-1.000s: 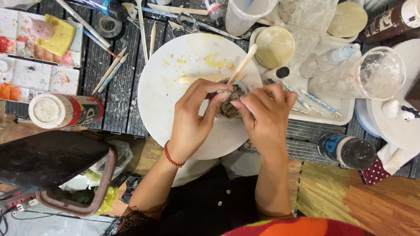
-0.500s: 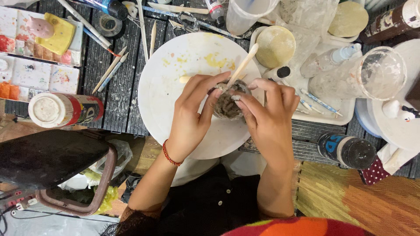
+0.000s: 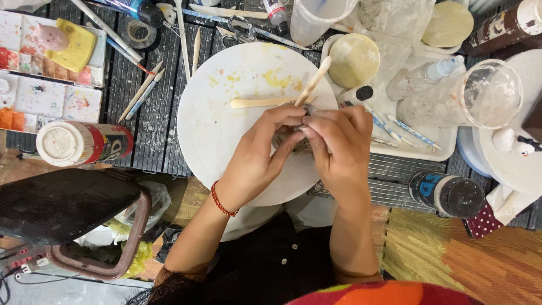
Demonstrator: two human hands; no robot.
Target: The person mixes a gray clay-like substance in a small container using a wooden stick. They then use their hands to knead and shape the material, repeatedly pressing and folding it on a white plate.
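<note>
Both hands closed tighter: left hand [image 3: 257,155] & right hand [image 3: 339,149] fingers pinching clay piece [image 3: 293,135], mid white disc [image 3: 226,113].

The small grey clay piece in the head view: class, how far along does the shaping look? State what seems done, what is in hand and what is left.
Done: the white round board carries dried yellow smears, and a flat wooden tool lies on it. In hand: the left hand and right hand cup the grey clay piece, with a wooden stick angled up from the hands. Left: the piece looks bare grey; the paint palette sits apart, untouched.
</note>
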